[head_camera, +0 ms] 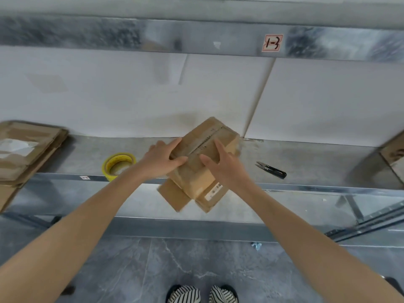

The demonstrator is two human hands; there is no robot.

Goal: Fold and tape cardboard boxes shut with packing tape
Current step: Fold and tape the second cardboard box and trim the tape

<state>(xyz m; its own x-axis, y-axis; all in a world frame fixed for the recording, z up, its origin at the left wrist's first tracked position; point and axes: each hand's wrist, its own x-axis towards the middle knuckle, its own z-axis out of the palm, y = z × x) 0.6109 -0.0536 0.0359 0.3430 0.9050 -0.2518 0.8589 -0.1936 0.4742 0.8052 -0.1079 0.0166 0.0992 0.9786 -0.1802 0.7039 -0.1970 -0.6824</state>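
Observation:
A small brown cardboard box [209,138] lies tilted at the front edge of a metal shelf [306,154], its near end hanging over the edge. Clear tape runs along its top seam. Loose flaps [175,195] stick out at its near end, one with a white label. My left hand [164,159] holds the box's left side, thumb laid across the top. My right hand [220,165] holds the right side, fingers stretched along the top edge. A yellow roll of packing tape [119,165] sits on the shelf to the left of the box.
Small black snips [271,169] lie on the shelf to the right. A stack of flattened cardboard boxes [28,149] rests at the far left, and another box [393,158] shows at the right edge. A white wall stands behind; a lower shelf and grey floor lie below.

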